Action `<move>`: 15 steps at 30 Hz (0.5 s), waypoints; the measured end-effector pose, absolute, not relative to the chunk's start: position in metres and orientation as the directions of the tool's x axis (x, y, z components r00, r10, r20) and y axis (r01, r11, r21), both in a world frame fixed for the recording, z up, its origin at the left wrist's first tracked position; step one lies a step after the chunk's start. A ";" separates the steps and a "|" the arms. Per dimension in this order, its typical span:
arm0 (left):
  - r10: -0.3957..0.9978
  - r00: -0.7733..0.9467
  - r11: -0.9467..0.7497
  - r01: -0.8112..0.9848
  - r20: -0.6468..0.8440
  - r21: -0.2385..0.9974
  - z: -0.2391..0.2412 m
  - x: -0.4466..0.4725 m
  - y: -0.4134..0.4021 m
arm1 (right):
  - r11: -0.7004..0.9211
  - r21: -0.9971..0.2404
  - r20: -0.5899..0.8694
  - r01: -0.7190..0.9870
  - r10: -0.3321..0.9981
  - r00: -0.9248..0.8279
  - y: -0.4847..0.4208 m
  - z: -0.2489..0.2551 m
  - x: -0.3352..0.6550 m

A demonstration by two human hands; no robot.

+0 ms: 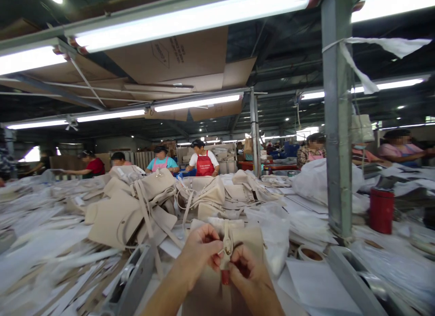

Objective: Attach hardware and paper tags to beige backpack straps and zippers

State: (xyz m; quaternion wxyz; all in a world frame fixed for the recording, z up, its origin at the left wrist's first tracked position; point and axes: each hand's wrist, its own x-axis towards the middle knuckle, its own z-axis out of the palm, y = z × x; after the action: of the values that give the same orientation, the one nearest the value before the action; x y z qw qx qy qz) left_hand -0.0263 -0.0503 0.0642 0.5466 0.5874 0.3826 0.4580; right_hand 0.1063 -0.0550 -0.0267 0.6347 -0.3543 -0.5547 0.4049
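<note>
A beige handbag [249,238] is right in front of me. At its middle hangs a narrow beige strap [227,229] with a small metal fitting [227,249]. My left hand [202,252] pinches the strap beside the fitting from the left, thumb and fingertips together. From the right, my right hand [249,270] closes thumb and fingers on the strap lower down. Just below the fingertips shows a small red piece [224,277]; whether it is attached to the strap I cannot tell. My fingers hide part of the strap.
Beyond the bag lie heaped beige bags [204,189]. Plastic wrapping [268,230] covers much of the right side. A metal post [338,125], a tape roll [311,253] and a red canister [381,210] stand to the right. Several co-workers, one in a red apron [204,165], are across the table.
</note>
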 end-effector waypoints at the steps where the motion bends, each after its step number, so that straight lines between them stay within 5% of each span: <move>1: 0.951 0.264 -0.163 -0.025 0.164 0.986 0.062 -0.024 -0.053 | 0.434 -0.896 0.428 -0.094 0.900 0.083 -0.056 -0.026 0.105; 6: 0.920 0.263 -0.334 0.133 0.292 0.933 0.047 -0.023 -0.065 | 0.503 -0.860 0.511 0.091 0.849 0.137 -0.057 -0.023 0.104; 8: 0.869 0.236 -0.489 0.284 0.434 0.825 0.041 -0.024 -0.067 | 0.512 -0.843 0.532 0.165 0.840 0.106 -0.056 -0.027 0.106; 11: 0.589 0.278 -0.729 0.588 0.759 0.350 0.035 -0.025 -0.065 | 0.539 -0.818 0.561 0.201 0.825 0.071 -0.052 -0.035 0.107; 13: 0.334 0.392 -0.719 0.694 0.857 -0.037 0.033 -0.026 -0.061 | 0.542 -0.817 0.564 0.198 0.823 0.072 -0.050 -0.039 0.106; 15: 0.164 0.480 -0.641 0.716 0.862 -0.277 0.033 -0.026 -0.057 | 0.541 -0.815 0.566 0.208 0.819 0.089 -0.048 -0.039 0.105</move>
State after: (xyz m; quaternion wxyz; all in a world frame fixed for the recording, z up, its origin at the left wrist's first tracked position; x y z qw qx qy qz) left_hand -0.0263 -0.0570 0.0325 -0.3219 0.7978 0.2755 0.4289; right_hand 0.1048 -0.0482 -0.0389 0.6139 -0.4093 -0.6274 0.2491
